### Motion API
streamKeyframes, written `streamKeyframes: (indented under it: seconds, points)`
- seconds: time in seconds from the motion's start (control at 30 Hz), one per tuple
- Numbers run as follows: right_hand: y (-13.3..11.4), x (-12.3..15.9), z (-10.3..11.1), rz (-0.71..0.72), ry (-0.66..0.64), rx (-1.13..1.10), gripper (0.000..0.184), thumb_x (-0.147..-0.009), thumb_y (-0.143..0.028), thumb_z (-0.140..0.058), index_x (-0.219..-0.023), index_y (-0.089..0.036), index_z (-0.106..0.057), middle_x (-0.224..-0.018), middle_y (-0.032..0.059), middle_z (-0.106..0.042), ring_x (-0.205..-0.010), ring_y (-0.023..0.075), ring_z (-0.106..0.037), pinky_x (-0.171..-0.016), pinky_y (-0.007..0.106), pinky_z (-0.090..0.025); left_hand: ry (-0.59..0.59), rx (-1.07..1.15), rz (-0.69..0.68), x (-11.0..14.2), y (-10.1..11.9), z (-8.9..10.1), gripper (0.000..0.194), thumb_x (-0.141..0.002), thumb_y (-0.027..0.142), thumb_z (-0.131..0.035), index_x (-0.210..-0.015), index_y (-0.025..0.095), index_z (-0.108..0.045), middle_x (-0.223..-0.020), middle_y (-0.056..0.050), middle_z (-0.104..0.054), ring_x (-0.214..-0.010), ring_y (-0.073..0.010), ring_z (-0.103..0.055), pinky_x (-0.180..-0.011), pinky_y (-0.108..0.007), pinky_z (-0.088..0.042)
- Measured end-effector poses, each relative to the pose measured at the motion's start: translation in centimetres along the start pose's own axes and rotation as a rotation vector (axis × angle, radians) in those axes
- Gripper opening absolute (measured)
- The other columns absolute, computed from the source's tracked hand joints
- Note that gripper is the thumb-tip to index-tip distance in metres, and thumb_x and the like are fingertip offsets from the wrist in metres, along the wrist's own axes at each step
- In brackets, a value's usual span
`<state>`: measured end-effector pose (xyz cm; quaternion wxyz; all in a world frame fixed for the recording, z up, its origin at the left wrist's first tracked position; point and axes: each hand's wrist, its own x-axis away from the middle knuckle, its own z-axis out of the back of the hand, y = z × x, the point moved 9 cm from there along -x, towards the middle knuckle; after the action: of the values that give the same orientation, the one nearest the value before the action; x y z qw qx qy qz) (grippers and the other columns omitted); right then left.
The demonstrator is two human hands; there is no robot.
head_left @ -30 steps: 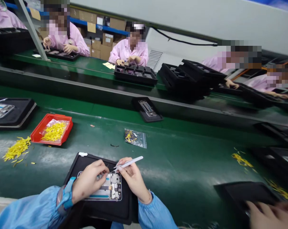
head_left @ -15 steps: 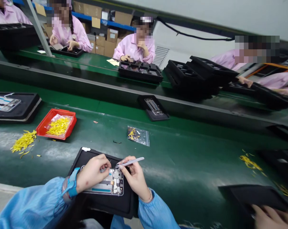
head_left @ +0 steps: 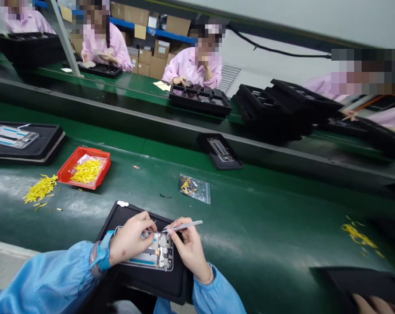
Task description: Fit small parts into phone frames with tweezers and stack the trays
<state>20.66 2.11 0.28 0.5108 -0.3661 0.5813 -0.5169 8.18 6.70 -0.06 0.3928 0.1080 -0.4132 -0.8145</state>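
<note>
A phone frame with an exposed circuit board [head_left: 164, 256] lies on a black tray [head_left: 151, 284] in front of me. My right hand [head_left: 191, 250] grips silver tweezers [head_left: 188, 225], their tips down at the phone's far edge. Over the phone's left part rests my left hand [head_left: 137, 235], wearing a blue wrist strap [head_left: 105, 255]. Its thumb and fingers are pinched together close to the tweezer tips. Whatever they hold there is hidden.
Left stand a red bin [head_left: 99, 176] of yellow strips and a loose yellow heap [head_left: 40, 188]. Beyond my tray lie a zip bag [head_left: 200, 192] and another phone frame [head_left: 221, 149]. A co-worker's hand [head_left: 370, 304] is at lower right. People in pink sit across the bench.
The whole view has shifted slightly, so things sit further right. My hands and the tweezers stay at the phone's far edge. A co-worker at back left has raised a flat piece.
</note>
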Motion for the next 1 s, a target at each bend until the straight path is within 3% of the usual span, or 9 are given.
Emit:
streamKeyframes:
  seconds: [0.37, 0.53, 0.7, 0.83, 1.0]
  points:
    - [-1.1, 0.7, -0.2, 0.118, -0.043, 0.142, 0.005, -0.089, -0.019, -0.055, -0.087, -0.022, -0.054, -0.076, 0.0018, -0.061, -0.070, 0.0174, -0.064, -0.063, 0.028, -0.051, 0.049, 0.017, -0.023, 0.6, -0.3, -0.4, 0.020, -0.075, 0.008, -0.050, -0.081, 0.019, -0.065, -0.083, -0.002, -0.054, -0.078, -0.0148, -0.057, -0.072, -0.022, -0.046]
    - [-1.9, 0.9, -0.8, 0.183, -0.093, 0.194, 0.011, -0.088, -0.012, -0.052, -0.088, -0.022, -0.054, -0.075, 0.0031, -0.061, -0.069, 0.0180, -0.062, -0.061, 0.028, -0.049, 0.131, -0.100, -0.197, 1.2, 0.7, -0.2, 0.023, -0.078, 0.007, -0.047, -0.083, 0.020, -0.065, -0.081, -0.001, -0.053, -0.073, -0.0123, -0.055, -0.065, -0.019, -0.045]
    - [-1.6, 1.0, -0.9, 0.171, -0.100, 0.211, 0.014, -0.088, -0.010, -0.050, -0.089, -0.024, -0.052, -0.076, 0.0026, -0.059, -0.070, 0.0176, -0.060, -0.061, 0.028, -0.048, 0.265, -0.391, -0.417, 2.4, 2.5, 0.0, 0.022, -0.082, 0.006, -0.045, -0.078, 0.020, -0.061, -0.076, 0.000, -0.054, -0.066, -0.0132, -0.050, -0.058, -0.021, -0.039]
    - [-1.3, 1.1, -0.9, 0.162, -0.104, 0.214, 0.015, -0.088, -0.009, -0.050, -0.089, -0.024, -0.051, -0.077, 0.0024, -0.058, -0.071, 0.0173, -0.059, -0.062, 0.027, -0.047, 0.319, -0.430, -0.458, 2.8, 3.0, 0.5, 0.021, -0.084, 0.006, -0.045, -0.078, 0.020, -0.060, -0.078, -0.001, -0.056, -0.066, -0.0137, -0.050, -0.058, -0.023, -0.038]
    - [-2.0, 1.0, -1.0, 0.189, -0.113, 0.204, 0.017, -0.086, -0.007, -0.051, -0.089, -0.024, -0.051, -0.076, 0.0019, -0.058, -0.069, 0.0171, -0.059, -0.061, 0.027, -0.047, 0.286, -0.524, -0.507, 3.2, 3.2, -0.2, 0.016, -0.088, 0.009, -0.048, -0.087, 0.019, -0.060, -0.085, -0.002, -0.059, -0.069, -0.0140, -0.053, -0.061, -0.024, -0.041]
